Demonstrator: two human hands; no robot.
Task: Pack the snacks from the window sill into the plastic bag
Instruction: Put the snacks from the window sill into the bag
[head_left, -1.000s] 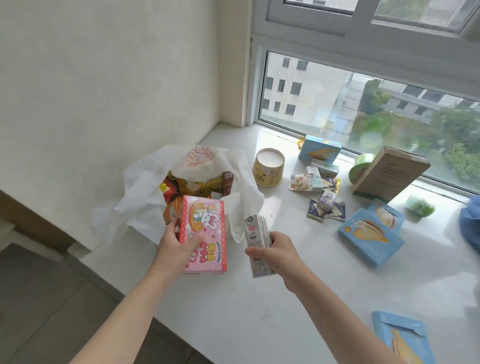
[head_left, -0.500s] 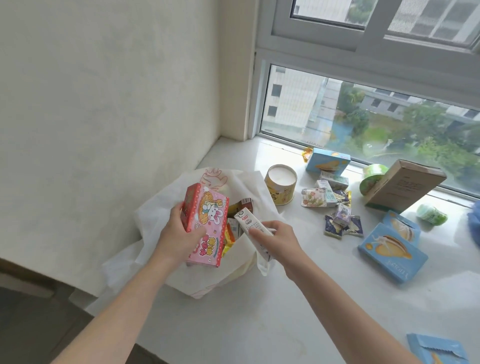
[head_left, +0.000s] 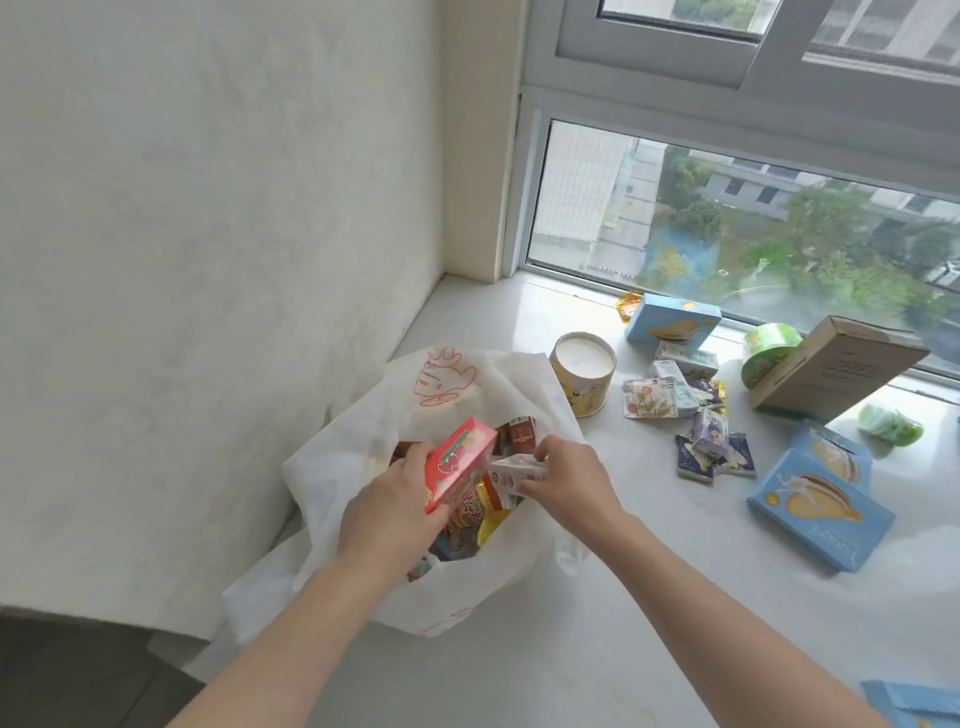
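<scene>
Two hands inside white bag (head_left: 363, 467): left hand (head_left: 387, 512) gripping pink box (head_left: 454, 460), right hand (head_left: 569, 486) gripping small carton (head_left: 517, 470).

My left hand (head_left: 387, 512) covers the lower half of the pink box (head_left: 457, 462). Snacks deep in the white bag (head_left: 363, 415) are too jumbled for me to identify. A blue box (head_left: 911, 709) is cut off at the bottom right corner.

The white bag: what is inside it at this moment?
In the bag lie colourful snack packets and a brown box. The left hand lowers a pink box in; the right hand lowers a white carton. Anything deeper is covered.
</scene>
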